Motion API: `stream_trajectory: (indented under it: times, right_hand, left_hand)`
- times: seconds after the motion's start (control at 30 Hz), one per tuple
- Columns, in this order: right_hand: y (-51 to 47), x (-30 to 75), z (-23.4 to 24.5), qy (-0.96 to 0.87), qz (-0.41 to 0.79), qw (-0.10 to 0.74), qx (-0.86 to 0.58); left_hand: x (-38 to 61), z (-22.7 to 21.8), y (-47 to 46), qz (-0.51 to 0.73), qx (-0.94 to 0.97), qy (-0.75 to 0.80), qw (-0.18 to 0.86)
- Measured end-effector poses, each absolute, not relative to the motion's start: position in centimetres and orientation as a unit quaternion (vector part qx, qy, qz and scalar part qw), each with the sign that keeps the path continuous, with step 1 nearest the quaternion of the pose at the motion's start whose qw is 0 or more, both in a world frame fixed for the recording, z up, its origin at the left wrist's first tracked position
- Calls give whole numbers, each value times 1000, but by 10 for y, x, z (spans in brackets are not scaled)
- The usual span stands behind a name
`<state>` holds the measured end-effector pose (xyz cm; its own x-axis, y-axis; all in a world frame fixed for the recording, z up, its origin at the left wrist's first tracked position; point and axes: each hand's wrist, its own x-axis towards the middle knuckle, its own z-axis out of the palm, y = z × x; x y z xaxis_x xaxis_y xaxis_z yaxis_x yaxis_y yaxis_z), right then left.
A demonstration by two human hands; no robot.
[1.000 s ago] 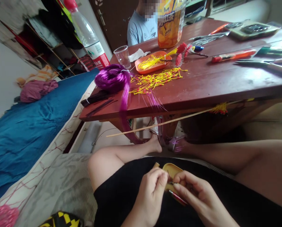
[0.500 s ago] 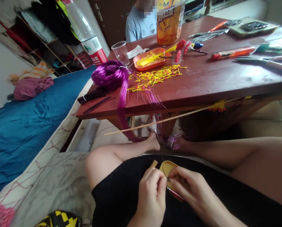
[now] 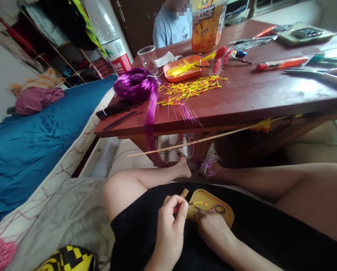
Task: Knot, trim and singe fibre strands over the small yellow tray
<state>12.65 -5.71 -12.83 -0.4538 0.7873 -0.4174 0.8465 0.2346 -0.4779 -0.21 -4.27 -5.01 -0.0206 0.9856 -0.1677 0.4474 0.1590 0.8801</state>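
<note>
Clearly, the left hand [image 3: 171, 223] pinches one yellow stem [image 3: 198, 203] by the tray [image 3: 230, 217] — the right hand [image 3: 217, 230], just apart, hides its grip. Work seems partway: similar stems [image 3: 189, 91] lie heaped, apparently unused, on the table [image 3: 241, 99].

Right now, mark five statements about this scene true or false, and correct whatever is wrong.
1. The left hand pinches a red-tipped yellow strand. True.
2. The right hand is over the blue bedding. False: the right hand is at the yellow tray on the lap.
3. Part of the purple thread bundle hangs over the edge of the table. True.
4. The clear plastic cup lies on its side. False: the clear plastic cup stands upright.
</note>
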Motion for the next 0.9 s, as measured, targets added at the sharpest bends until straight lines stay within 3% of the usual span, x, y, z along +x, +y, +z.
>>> stream_trajectory:
  times: [0.17, 0.3, 0.53, 0.7, 0.9]
  right_hand:
    - [-54, 102, -137, 783, -319, 77, 528]
    - [-52, 109, -140, 752, -353, 39, 555]
    - [-58, 149, -124, 673, -456, -148, 563]
    - [-60, 159, -89, 346, -673, -426, 495]
    - [-51, 150, -70, 295, -677, -464, 489]
  left_hand:
    - [-5, -49, -44, 332, 545, 638, 430]
    - [-5, -48, -47, 342, 534, 641, 433]
    - [-3, -51, -49, 351, 513, 642, 449]
    - [3, -54, -48, 347, 510, 637, 463]
    - [7, -51, -51, 340, 513, 629, 475]
